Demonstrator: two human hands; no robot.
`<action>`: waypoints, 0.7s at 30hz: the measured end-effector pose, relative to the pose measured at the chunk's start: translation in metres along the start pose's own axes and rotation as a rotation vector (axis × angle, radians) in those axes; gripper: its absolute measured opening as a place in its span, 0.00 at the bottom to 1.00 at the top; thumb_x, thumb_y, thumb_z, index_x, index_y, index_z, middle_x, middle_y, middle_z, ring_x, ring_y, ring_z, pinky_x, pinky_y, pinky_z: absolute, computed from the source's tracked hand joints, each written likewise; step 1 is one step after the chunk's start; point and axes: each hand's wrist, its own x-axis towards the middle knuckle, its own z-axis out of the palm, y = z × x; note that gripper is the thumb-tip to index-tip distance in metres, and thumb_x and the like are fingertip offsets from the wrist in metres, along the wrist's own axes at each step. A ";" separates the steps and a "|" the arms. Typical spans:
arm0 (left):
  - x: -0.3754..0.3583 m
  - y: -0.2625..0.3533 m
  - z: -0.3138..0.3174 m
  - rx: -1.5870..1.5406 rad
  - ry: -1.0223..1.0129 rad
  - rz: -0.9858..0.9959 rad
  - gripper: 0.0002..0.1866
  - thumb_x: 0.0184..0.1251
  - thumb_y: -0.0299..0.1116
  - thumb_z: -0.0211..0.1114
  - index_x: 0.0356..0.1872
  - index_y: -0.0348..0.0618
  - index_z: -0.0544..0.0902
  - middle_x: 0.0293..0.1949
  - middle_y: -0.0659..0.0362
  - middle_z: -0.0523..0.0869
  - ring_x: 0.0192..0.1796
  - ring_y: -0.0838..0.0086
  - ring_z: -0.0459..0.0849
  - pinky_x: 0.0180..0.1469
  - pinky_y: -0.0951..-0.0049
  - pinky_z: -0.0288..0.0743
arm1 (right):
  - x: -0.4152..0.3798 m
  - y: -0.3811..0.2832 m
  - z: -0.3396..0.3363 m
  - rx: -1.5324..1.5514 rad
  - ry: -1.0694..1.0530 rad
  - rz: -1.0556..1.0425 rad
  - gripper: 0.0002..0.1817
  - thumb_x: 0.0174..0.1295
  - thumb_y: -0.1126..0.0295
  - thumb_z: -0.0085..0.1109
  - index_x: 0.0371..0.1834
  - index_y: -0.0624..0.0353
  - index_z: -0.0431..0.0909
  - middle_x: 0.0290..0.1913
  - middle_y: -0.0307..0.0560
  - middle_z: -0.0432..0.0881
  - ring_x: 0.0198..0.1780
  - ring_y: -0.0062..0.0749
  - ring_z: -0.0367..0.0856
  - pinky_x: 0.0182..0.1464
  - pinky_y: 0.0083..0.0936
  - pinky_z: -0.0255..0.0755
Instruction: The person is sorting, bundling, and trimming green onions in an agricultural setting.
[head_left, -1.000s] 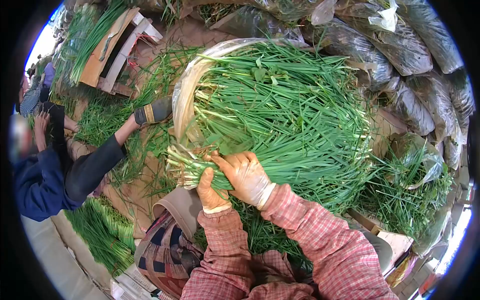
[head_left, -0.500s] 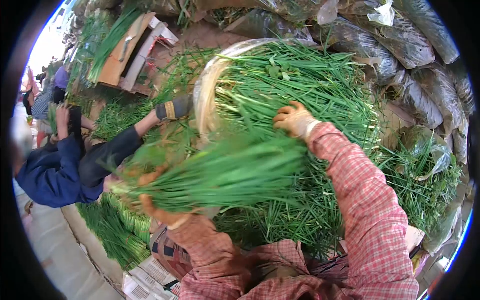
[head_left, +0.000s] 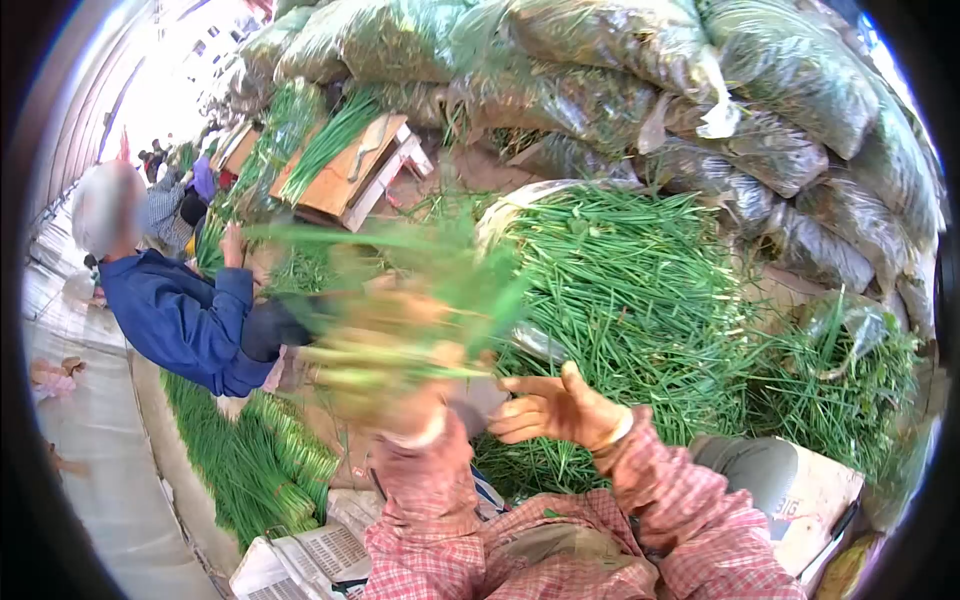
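My left hand (head_left: 425,385) is smeared by motion, raised at the centre-left with a blurred bunch of green stalks (head_left: 385,345) in its grip. The bunch's pale ends point left, and long green leaves spread above the hand. To its right, my right hand (head_left: 560,408) has its fingers apart and holds nothing. It is in front of the lower left edge of a large heap of loose green stalks (head_left: 630,290), which lies on clear plastic sheeting.
A person in a blue top (head_left: 180,310) sits at the left. Below them lie bundled greens (head_left: 240,460). Filled plastic sacks (head_left: 600,50) are stacked behind. A wooden board (head_left: 340,165) with stalks and a blade stands at the back left, and another leafy pile (head_left: 840,385) is at the right.
My right hand has come off the heap, down and left. The bunch in my left hand has swung upward, its leaves no longer pointing right. The view has tilted up, showing more sacks.
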 end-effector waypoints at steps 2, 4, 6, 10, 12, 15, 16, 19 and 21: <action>-0.046 0.018 0.037 -0.020 -0.325 -0.112 0.19 0.65 0.31 0.46 0.57 0.41 0.68 0.50 0.54 0.75 0.50 0.64 0.75 0.55 0.66 0.71 | 0.026 0.021 0.031 -0.007 -0.077 -0.819 0.32 0.66 0.43 0.34 0.61 0.59 0.63 0.55 0.62 0.73 0.56 0.40 0.73 0.63 0.42 0.61; -0.032 0.043 0.078 0.326 -0.894 0.659 0.14 0.56 0.31 0.57 0.46 0.47 0.76 0.38 0.57 0.78 0.42 0.67 0.76 0.42 0.71 0.75 | 0.055 0.040 0.058 -0.251 0.229 -1.828 0.28 0.67 0.47 0.33 0.52 0.60 0.70 0.48 0.64 0.76 0.47 0.36 0.77 0.57 0.41 0.65; -0.067 0.071 0.101 0.300 -0.814 0.785 0.18 0.42 0.27 0.60 0.40 0.45 0.76 0.21 0.64 0.70 0.26 0.72 0.74 0.33 0.74 0.73 | 0.034 0.058 0.072 -0.146 1.006 -1.889 0.28 0.64 0.49 0.32 0.46 0.63 0.72 0.42 0.68 0.78 0.34 0.46 0.80 0.38 0.45 0.74; -0.124 0.075 0.118 0.158 -0.864 0.909 0.21 0.43 0.29 0.60 0.44 0.38 0.75 0.27 0.60 0.77 0.30 0.70 0.78 0.38 0.70 0.76 | -0.052 0.092 0.070 -0.278 0.810 -1.359 0.29 0.58 0.51 0.38 0.48 0.67 0.69 0.42 0.76 0.75 0.25 0.58 0.80 0.17 0.41 0.76; -0.146 0.078 0.120 0.231 -0.811 0.991 0.22 0.47 0.30 0.57 0.48 0.41 0.75 0.36 0.56 0.80 0.40 0.68 0.81 0.49 0.69 0.76 | -0.113 0.040 0.078 -0.190 0.338 -0.340 0.32 0.51 0.61 0.52 0.60 0.65 0.65 0.51 0.63 0.76 0.41 0.47 0.81 0.40 0.40 0.77; -0.160 0.083 0.124 0.281 -0.897 1.013 0.22 0.50 0.31 0.56 0.50 0.44 0.75 0.40 0.57 0.81 0.43 0.69 0.80 0.51 0.72 0.74 | -0.136 0.036 0.062 -0.375 0.424 -0.194 0.36 0.48 0.67 0.62 0.63 0.63 0.63 0.52 0.52 0.77 0.47 0.36 0.78 0.51 0.32 0.71; -0.162 0.087 0.123 0.353 -0.863 1.045 0.23 0.52 0.32 0.56 0.53 0.48 0.74 0.45 0.59 0.80 0.48 0.71 0.79 0.54 0.74 0.72 | -0.140 0.034 0.061 -0.446 0.422 -0.173 0.36 0.48 0.67 0.63 0.63 0.63 0.63 0.52 0.51 0.77 0.47 0.35 0.78 0.51 0.31 0.71; -0.170 0.100 0.122 0.439 -0.829 0.987 0.24 0.53 0.34 0.55 0.56 0.54 0.74 0.52 0.61 0.77 0.55 0.70 0.75 0.58 0.72 0.68 | -0.153 0.028 0.066 -0.585 0.410 -0.116 0.34 0.48 0.67 0.65 0.60 0.62 0.65 0.48 0.47 0.78 0.47 0.33 0.77 0.50 0.30 0.70; -0.177 0.115 0.108 0.417 -0.933 0.847 0.22 0.55 0.35 0.56 0.54 0.60 0.75 0.60 0.65 0.71 0.63 0.67 0.67 0.64 0.67 0.60 | -0.155 0.033 0.065 -0.533 0.286 -0.251 0.34 0.51 0.69 0.66 0.62 0.62 0.63 0.56 0.47 0.74 0.57 0.34 0.71 0.59 0.32 0.64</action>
